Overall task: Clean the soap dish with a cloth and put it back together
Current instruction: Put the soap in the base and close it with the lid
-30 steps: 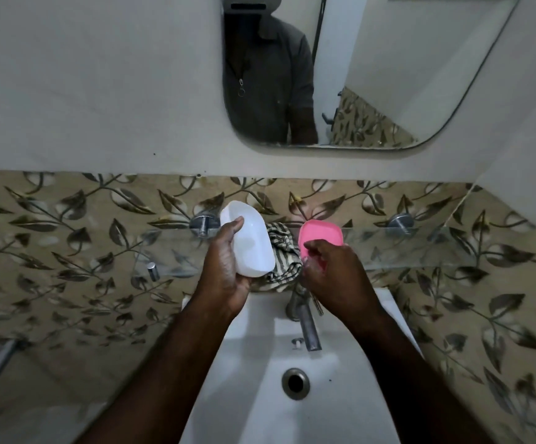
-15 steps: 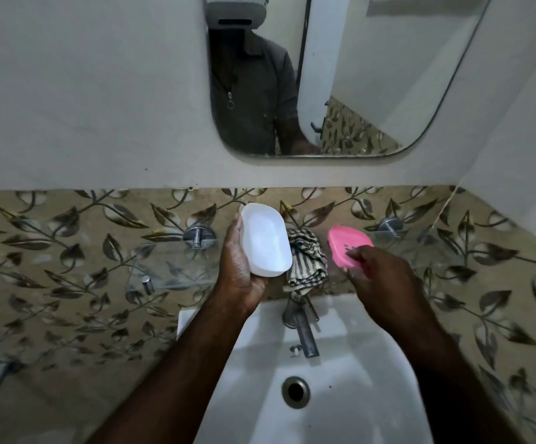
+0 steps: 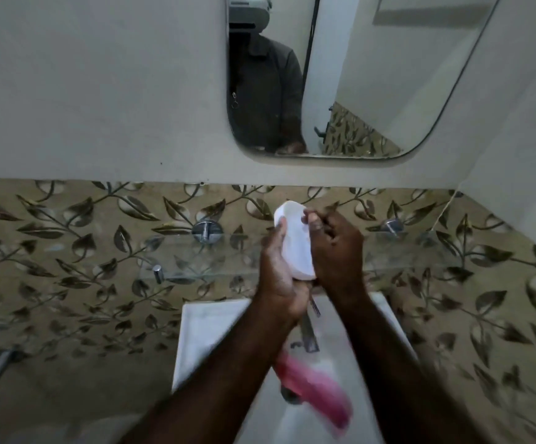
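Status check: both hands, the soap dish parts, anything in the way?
Left hand grips white dish half. Right hand curled against it, hold unclear. Pink half blurred, low over the wash basin. Cloth not visible.

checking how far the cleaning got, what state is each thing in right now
white dish half: gripped by the left hand, standing on end, separate from the pink piece
pink piece: down over the sink, a blurred streak, in neither hand
right hand: fingers curled beside the white dish half, grip unclear
tap: mostly hidden by the arms, no water seen
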